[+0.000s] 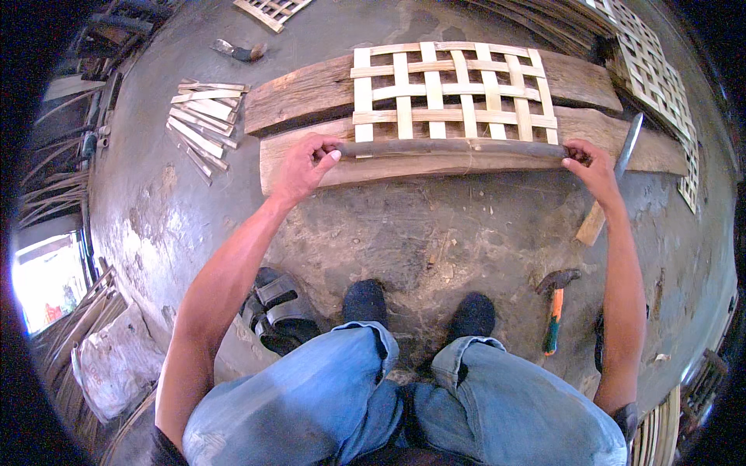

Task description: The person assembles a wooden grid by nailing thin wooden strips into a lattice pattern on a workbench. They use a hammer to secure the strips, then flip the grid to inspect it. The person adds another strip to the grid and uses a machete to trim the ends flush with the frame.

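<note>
My left hand (309, 165) pinches the left end of a long dark bamboo strip (458, 146). Its right end sits between the thumb and fingers of my right hand (592, 165). Stretched level between both hands, the strip lies along the near edge of a pale woven bamboo lattice (434, 92). The lattice has wide square gaps and rests on two rough wooden planks, a far plank (303, 92) and a near plank (653, 154). Short ends of the lattice's upright slats reach the dark strip.
Beside my right forearm lies a long blade (628, 151) with a wooden handle. A hammer (555, 311) is on the floor by my right foot, sandals (286, 307) by my left. Cut strips (206, 120) and a knife (241, 51) lie far left; woven panels (660, 97) far right.
</note>
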`<state>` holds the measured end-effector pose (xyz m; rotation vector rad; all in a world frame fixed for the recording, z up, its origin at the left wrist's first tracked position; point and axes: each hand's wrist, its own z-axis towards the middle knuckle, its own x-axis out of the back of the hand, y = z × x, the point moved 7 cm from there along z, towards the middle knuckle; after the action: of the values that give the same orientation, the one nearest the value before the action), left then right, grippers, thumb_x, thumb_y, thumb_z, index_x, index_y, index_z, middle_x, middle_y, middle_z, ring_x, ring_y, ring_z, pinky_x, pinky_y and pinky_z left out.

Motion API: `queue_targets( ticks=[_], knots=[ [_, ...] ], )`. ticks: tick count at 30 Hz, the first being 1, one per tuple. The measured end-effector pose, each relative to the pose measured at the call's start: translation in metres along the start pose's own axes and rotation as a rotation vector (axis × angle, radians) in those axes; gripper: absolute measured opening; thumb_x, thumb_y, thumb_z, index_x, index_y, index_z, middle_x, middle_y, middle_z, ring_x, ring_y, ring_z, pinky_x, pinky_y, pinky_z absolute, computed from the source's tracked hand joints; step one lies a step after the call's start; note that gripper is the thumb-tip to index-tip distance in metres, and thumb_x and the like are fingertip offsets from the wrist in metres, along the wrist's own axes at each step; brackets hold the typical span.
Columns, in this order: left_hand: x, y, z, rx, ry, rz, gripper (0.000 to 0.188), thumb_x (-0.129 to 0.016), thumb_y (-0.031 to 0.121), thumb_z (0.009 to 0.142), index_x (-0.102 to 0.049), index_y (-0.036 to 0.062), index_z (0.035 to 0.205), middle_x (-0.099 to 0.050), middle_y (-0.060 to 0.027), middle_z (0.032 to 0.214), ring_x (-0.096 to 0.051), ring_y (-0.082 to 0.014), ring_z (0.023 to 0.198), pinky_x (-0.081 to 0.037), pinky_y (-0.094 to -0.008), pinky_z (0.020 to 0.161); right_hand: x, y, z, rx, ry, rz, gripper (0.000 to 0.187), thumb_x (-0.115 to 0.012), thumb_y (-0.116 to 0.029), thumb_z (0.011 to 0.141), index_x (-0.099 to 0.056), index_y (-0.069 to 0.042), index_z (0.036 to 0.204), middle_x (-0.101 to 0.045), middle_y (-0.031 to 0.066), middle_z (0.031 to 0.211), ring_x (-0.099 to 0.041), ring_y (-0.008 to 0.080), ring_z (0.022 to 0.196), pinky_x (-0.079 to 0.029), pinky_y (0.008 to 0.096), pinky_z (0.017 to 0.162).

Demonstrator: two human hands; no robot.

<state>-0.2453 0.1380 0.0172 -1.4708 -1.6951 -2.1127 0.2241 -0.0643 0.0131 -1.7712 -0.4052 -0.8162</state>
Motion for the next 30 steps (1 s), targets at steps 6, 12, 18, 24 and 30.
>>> queue_targets(
  ticks=[6,12,18,24,30],
  knots=[
    [0.015,-0.014,-0.012,-0.026,0.07,-0.015,0.023,-0.059,0.023,0.091,-0.064,0.0021,0.099,-0.063,-0.0082,0.087,-0.058,-0.0181,0.078,-0.047,-0.0313,0.074,-0.004,-0.004,-0.066,-0.001,-0.115,-0.036,0.036,-0.079,-0.013,0.065,-0.07,-0.006,0.099,-0.069,0.009,0.102,-0.063,0.0257,0.097,-0.047,0.0342,0.087],
    [0.029,0.008,0.039,0.06,0.111,0.106,0.03,-0.053,0.029,0.095,-0.063,0.0034,0.107,-0.066,-0.0126,0.1,-0.062,-0.0229,0.091,-0.046,-0.0335,0.083,-0.031,0.016,-0.173,-0.171,-0.205,-0.054,0.043,-0.079,-0.012,0.065,-0.066,-0.007,0.106,-0.066,0.0096,0.102,-0.062,0.0281,0.098,-0.048,0.0374,0.088],
    [-0.011,-0.012,0.078,0.078,0.083,0.05,0.023,-0.051,0.017,0.094,-0.058,0.0028,0.109,-0.067,-0.0136,0.099,-0.063,-0.0198,0.091,-0.048,-0.0333,0.082,0.032,0.038,-0.184,-0.364,0.528,-0.271,0.065,-0.078,-0.022,0.072,-0.051,-0.003,0.127,-0.055,0.0159,0.12,-0.056,0.0314,0.11,-0.045,0.0388,0.093],
    [-0.019,0.009,0.081,-0.137,0.018,-0.219,0.045,-0.041,-0.01,0.076,-0.054,0.0035,0.116,-0.063,-0.0135,0.11,-0.062,-0.0206,0.097,-0.047,-0.0314,0.091,0.016,0.076,-0.123,-0.507,0.446,-0.121,0.074,-0.076,-0.028,0.076,-0.04,0.001,0.133,-0.053,0.0228,0.125,-0.053,0.0351,0.115,-0.042,0.0422,0.098],
    [-0.007,0.053,0.066,-0.392,0.219,0.223,0.048,-0.066,0.007,0.073,-0.063,0.0155,0.12,-0.059,-0.0076,0.093,-0.054,-0.0256,0.088,-0.045,-0.0371,0.084,-0.008,0.089,-0.127,-0.478,0.598,-0.03,0.068,-0.068,-0.026,0.082,-0.038,0.007,0.134,-0.052,0.0266,0.125,-0.051,0.0368,0.117,-0.04,0.0397,0.098]
  ],
)
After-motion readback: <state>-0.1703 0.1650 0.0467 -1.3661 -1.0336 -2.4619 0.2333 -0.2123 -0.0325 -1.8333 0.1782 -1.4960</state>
